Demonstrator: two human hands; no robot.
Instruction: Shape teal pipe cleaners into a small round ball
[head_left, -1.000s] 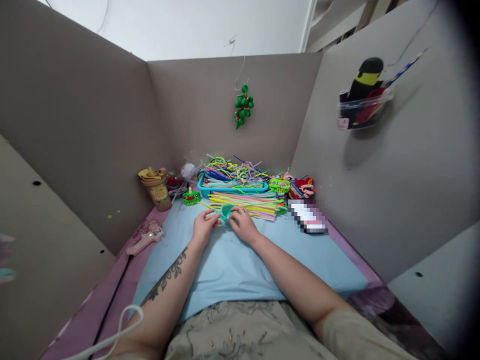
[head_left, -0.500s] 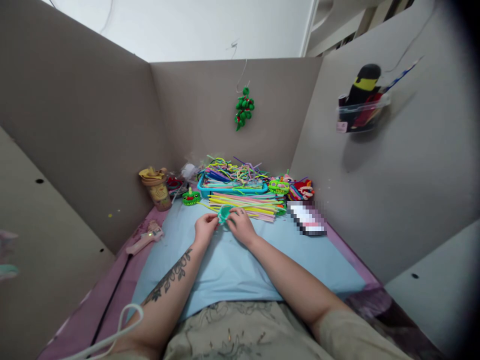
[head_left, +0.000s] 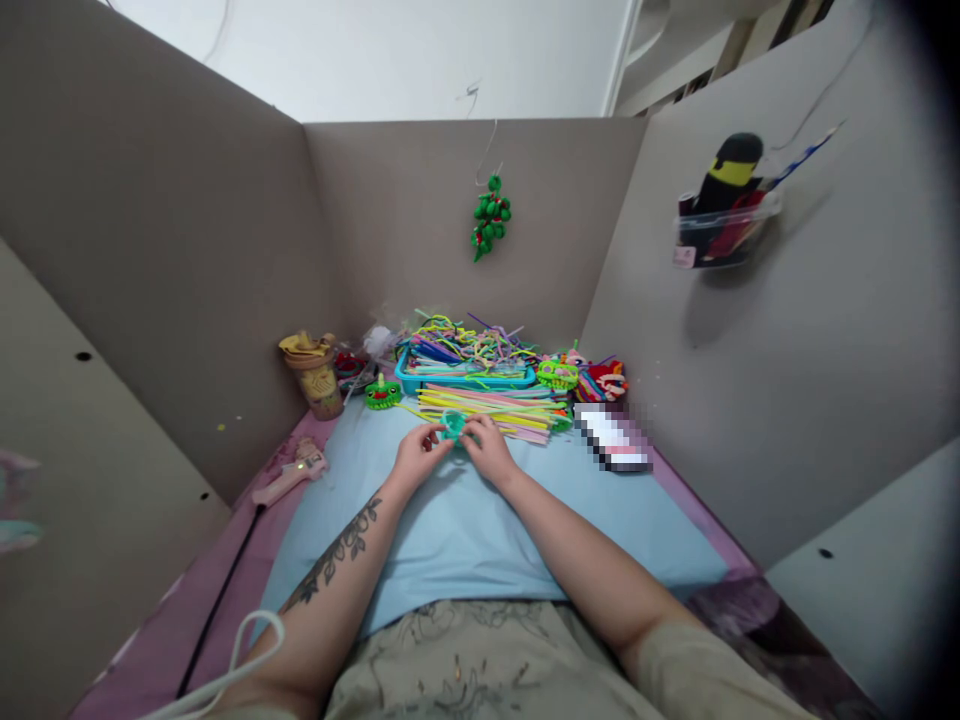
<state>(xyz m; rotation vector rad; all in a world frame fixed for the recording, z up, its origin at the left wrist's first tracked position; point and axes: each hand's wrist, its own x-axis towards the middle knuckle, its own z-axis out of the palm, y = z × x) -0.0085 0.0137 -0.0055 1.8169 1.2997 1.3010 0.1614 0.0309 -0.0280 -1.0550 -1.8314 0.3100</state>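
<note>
A small ring-shaped piece of teal pipe cleaner (head_left: 453, 422) is held up between both hands over the blue table covering. My left hand (head_left: 421, 455) pinches its left side with thumb and fingers. On the opposite side, the fingers of my right hand (head_left: 489, 447) are closed on its right edge. Just beyond lies a loose bundle of straight yellow, pink and green pipe cleaners (head_left: 495, 405). A green pipe-cleaner figure (head_left: 383, 393) sits to the left of that bundle. The finer shape of the teal piece is too small to make out.
A turquoise tray (head_left: 466, 383) heaped with pipe cleaners stands at the back. Left are a pink glue gun (head_left: 291, 478) and a cup (head_left: 316, 378). A blurred phone-like object (head_left: 615, 438) lies right. Grey panels (head_left: 450, 220) enclose three sides; a clear holder (head_left: 727, 235) hangs right.
The teal piece has turned slightly in my fingers, showing more of its ring shape. My left hand has shifted its grip and moved slightly right; my right fingers have closed nearer its edge.
</note>
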